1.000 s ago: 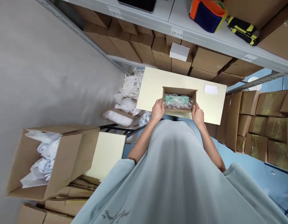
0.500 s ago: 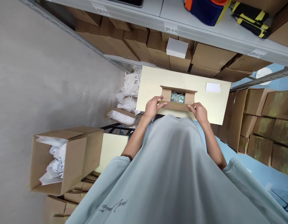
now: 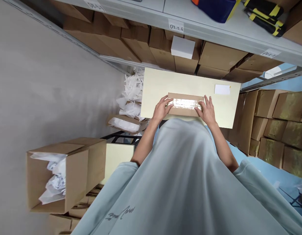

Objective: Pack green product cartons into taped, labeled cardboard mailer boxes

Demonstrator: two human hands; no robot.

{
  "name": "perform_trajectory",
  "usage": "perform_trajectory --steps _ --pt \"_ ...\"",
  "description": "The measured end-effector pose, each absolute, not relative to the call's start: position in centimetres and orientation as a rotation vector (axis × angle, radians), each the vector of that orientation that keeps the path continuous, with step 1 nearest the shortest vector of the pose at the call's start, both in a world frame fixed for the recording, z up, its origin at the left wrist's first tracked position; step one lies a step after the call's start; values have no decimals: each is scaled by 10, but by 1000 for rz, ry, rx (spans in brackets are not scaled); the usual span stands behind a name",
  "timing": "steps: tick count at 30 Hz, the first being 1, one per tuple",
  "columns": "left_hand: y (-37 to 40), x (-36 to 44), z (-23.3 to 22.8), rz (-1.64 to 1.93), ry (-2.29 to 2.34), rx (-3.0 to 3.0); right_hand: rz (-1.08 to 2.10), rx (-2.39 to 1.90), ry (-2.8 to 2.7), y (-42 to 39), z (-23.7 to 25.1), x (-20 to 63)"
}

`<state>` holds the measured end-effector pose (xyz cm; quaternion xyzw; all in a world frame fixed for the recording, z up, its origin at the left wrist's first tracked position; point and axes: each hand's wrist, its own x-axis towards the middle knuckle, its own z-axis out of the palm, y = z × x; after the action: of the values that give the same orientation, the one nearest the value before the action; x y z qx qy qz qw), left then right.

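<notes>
A grey shelf (image 3: 214, 31) spans the top, brown cartons (image 3: 146, 42) packed beneath it; below stands the pale bench (image 3: 155, 88), a white card (image 3: 222, 89) lying near its right end; at lower left an open carton (image 3: 74, 173) holds crumpled white paper (image 3: 54, 178); the small cardboard box (image 3: 185, 104) sits mid-bench, flaps closed, shiny tape along its top; the left hand (image 3: 162, 109) and right hand (image 3: 207, 111) lie flat with spread fingers on its two ends, pressing rather than gripping.
</notes>
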<state>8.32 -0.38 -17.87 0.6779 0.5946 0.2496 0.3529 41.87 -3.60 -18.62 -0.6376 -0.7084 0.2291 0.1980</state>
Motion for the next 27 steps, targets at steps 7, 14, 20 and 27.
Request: perform_trajectory --steps 7,14,20,27 --pt "2 95 -188 761 1634 1420 1046 -1845 -1653 -38 -196 405" --pt "26 96 -178 786 1610 1476 975 -1874 -1705 -8 -186 414" --pt "37 100 -178 668 1640 1488 1018 -1932 -1711 5 -190 413" --pt "48 86 -171 600 1622 1727 837 -1809 -1765 3 -189 410"
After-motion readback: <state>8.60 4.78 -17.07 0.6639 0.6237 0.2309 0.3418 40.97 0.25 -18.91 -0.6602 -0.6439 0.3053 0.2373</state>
